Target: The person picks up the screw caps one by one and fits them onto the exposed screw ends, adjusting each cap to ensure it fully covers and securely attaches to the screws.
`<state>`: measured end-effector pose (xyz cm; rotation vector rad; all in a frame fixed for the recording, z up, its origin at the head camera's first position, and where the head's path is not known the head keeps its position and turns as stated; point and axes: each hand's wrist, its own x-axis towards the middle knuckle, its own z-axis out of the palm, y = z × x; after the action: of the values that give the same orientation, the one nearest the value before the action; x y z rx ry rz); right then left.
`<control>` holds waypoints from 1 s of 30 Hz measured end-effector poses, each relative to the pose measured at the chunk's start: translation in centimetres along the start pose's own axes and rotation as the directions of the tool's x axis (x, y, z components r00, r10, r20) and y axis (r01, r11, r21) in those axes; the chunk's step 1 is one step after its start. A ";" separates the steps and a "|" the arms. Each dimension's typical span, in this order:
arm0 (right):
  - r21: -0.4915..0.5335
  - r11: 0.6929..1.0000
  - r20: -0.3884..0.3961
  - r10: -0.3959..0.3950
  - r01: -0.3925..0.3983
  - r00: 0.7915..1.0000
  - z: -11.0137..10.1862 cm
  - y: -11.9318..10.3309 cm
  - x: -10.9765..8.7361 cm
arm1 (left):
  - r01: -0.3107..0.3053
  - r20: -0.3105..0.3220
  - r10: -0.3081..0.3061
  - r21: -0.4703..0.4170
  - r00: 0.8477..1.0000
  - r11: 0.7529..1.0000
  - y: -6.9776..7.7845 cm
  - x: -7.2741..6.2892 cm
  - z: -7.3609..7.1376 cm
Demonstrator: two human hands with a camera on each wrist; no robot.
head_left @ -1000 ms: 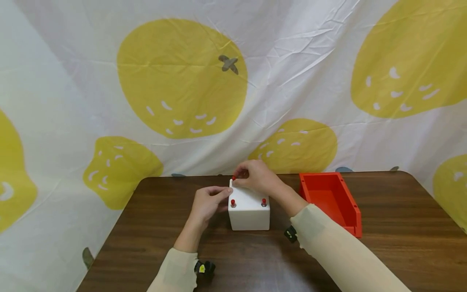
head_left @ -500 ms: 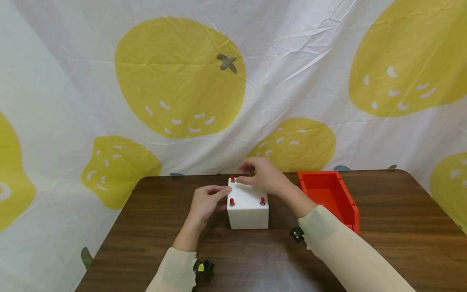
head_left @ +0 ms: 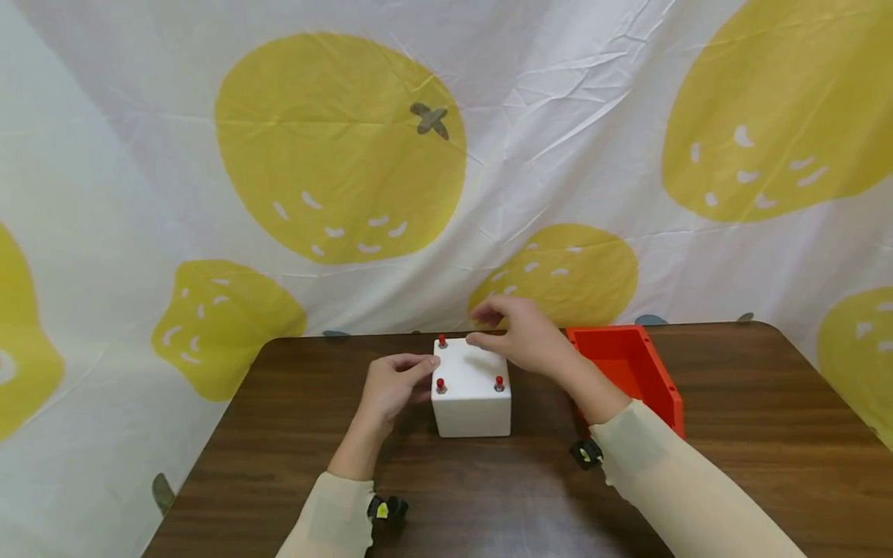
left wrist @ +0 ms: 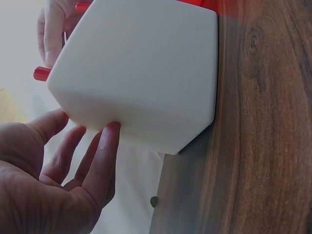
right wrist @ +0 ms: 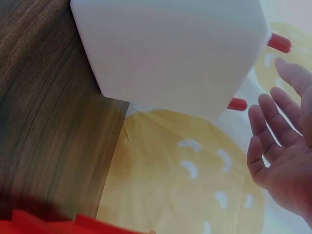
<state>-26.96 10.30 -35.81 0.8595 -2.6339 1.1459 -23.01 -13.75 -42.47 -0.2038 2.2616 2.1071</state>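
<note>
A white box (head_left: 471, 411) stands on the table, with red-capped toggle switches on top, one at the back left (head_left: 443, 341), one at the front left (head_left: 441, 385) and one at the front right (head_left: 499, 383). My left hand (head_left: 394, 387) rests against the box's left side, its thumb at the top edge. In the left wrist view the fingertips (left wrist: 111, 129) touch the white wall. Above the box's back right corner hovers my right hand (head_left: 526, 333), fingers spread and relaxed with nothing between them. It hides that corner in the head view.
A red open-front bin (head_left: 659, 380) stands on the brown wooden table (head_left: 739, 418), to the right of the box behind my right forearm. A white cloth (head_left: 558, 155) printed with yellow fruit hangs behind the table.
My right hand has let go of the back left switch and moved right and slightly up over the box. My left hand has stayed at the box's left side.
</note>
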 end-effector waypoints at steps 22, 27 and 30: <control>0.029 0.999 -0.099 0.039 -0.037 0.994 -3.9 1.6 -5.5 | 0.007 -0.003 -0.007 0.011 1.000 1.000 0.2 -0.2 0.2; 0.018 0.998 -0.113 0.063 -0.062 0.992 -4.8 2.1 -6.8 | -0.003 -0.004 0.003 0.006 1.000 1.000 0.3 -0.2 0.2; -0.007 0.998 -0.119 0.066 -0.067 0.991 -5.2 2.3 -7.4 | -0.013 -0.009 0.013 0.017 1.000 1.000 0.3 -0.3 0.2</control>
<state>-22.65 18.55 -36.19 0.6831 -2.5871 1.1591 -22.79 -13.53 -42.16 -0.1989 2.2912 2.0969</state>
